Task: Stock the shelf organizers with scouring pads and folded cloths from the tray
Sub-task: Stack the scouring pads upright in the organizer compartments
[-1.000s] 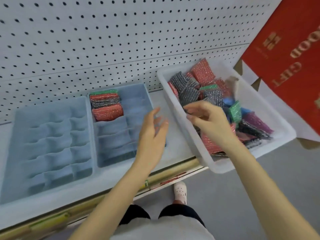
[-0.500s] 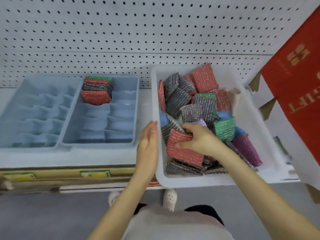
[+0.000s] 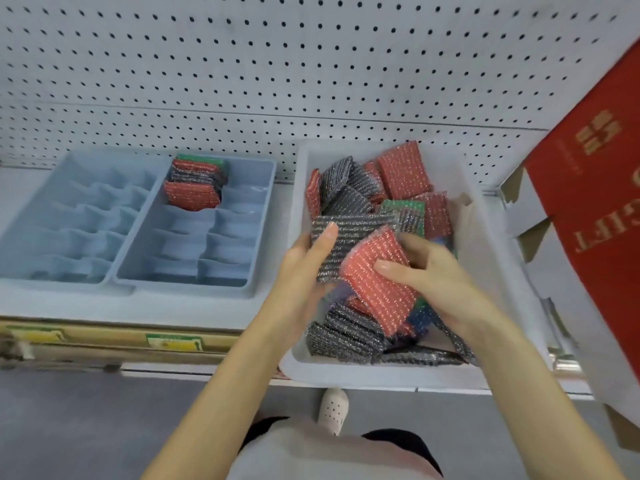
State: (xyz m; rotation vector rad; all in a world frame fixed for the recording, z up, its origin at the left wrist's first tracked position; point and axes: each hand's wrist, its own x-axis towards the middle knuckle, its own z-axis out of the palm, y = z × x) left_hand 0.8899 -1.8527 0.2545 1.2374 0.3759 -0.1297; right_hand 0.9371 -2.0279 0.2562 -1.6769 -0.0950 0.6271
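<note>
Both grips occupied above white plastic tray (image 3: pixel 346 374): left hand (image 3: pixel 304 268) clasps grey glittery scouring pad (image 3: pixel 349 233), right hand (image 3: pixel 438 284) pinches red glittery scouring pad (image 3: pixel 375 282).

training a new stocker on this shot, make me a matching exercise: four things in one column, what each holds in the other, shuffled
Things
1 left hand
2 right hand
3 right organizer
4 tray

Holds
a red pad
b loose pile of pads
c grey pad
d stacked pads in a far corner

Pairs: 1-c, 2-a, 3-d, 4-b
</note>
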